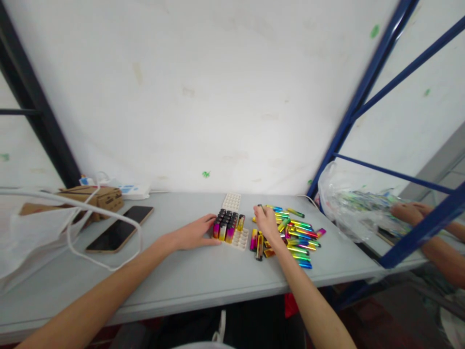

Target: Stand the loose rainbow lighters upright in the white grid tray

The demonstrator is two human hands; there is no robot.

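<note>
Shiny multicoloured lighters (300, 230) lie in a loose pile on the grey table (181, 286). Left of them, several black-topped lighters (225, 225) stand upright in a pale tray (240, 239) with round pockets; its right side shows bare pockets. My left hand (196, 233) rests at the left side of the standing lighters, fingers apart, thumb low on the table. My right hand (265, 220) is over the pile's left edge, its fingers closed round a lighter whose dark end (260, 206) shows at the fingertips. Another pale pocketed piece (231, 200) lies behind the standing lighters.
A phone (120, 230), a cardboard box (96, 198) and white cables (109, 213) are at the left. Blue metal posts (348, 121) rise at the right. Beyond them are a clear plastic bag (334, 194) and another person's hands (407, 213). A white wall stands behind.
</note>
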